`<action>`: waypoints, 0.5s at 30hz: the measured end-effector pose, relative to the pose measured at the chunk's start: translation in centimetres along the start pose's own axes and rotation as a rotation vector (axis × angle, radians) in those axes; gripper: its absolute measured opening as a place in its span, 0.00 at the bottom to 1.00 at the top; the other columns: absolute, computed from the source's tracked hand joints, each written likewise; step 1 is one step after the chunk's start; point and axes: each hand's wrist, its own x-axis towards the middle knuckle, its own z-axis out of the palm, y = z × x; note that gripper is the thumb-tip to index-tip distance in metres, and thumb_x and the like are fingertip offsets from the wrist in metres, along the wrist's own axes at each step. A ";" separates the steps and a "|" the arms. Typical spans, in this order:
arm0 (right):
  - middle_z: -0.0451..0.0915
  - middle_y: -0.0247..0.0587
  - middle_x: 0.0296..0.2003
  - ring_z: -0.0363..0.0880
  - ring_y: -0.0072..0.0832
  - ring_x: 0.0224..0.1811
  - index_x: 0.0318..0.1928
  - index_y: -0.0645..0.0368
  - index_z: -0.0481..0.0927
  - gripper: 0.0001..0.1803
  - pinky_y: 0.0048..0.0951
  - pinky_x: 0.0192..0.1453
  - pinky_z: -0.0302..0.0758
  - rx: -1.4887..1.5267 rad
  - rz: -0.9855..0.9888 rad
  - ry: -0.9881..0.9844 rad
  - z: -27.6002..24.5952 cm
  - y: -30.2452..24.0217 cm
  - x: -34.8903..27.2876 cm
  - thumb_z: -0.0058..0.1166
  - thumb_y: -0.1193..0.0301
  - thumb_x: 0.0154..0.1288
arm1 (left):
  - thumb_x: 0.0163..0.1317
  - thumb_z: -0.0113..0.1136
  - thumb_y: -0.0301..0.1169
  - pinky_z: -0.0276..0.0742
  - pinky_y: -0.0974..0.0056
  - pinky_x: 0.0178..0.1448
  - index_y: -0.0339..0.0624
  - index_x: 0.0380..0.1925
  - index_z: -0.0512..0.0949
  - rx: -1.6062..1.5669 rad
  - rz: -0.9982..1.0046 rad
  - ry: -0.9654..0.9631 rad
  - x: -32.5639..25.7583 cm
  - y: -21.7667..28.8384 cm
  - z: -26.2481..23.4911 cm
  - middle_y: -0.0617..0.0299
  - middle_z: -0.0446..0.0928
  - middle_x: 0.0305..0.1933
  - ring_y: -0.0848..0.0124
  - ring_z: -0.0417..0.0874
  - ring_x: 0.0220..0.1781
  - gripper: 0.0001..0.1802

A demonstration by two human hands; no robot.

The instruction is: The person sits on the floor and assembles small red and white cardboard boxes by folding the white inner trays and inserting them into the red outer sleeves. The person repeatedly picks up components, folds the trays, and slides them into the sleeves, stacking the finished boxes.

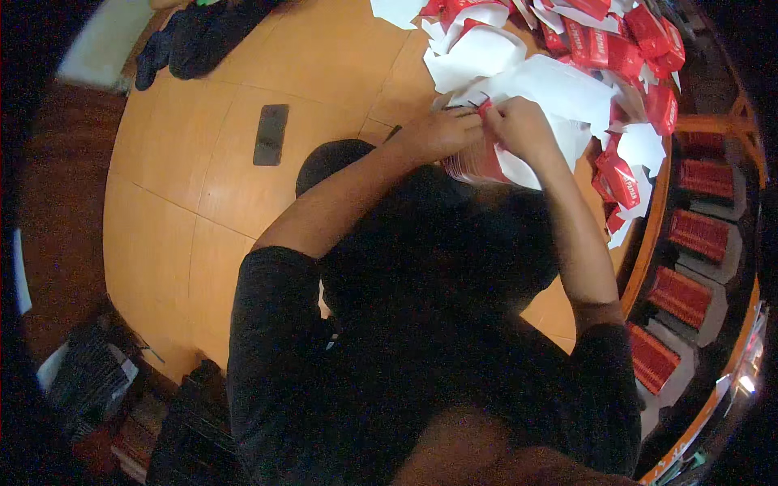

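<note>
My left hand [444, 134] and my right hand [523, 128] meet at the far right, over a stack of thin white and red card sheets [474, 164]. The fingers of both are closed, pinched close together around a piece of red and white paper packaging [485, 106]. Only a small red bit of it shows between the fingertips; its full shape is hidden by the hands. A large white sheet [559, 87] lies just beyond my right hand, partly over other pieces.
A heap of red and white paper packages [604, 53] covers the far right. On the wooden floor [162, 186] lies a dark phone [271, 134]. Dark cloth [203, 40] is at the far left. Red bundles [677, 296] sit in a rack along the right.
</note>
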 end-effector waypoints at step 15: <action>0.84 0.56 0.29 0.85 0.52 0.33 0.31 0.57 0.89 0.17 0.49 0.45 0.81 -0.006 0.083 0.068 0.0 -1.0 -6.5 0.56 0.58 0.64 | 0.58 0.59 0.30 0.79 0.57 0.58 0.46 0.45 0.77 -0.104 0.045 0.204 -0.1 0.1 -0.6 0.60 0.78 0.52 0.58 0.79 0.58 0.14</action>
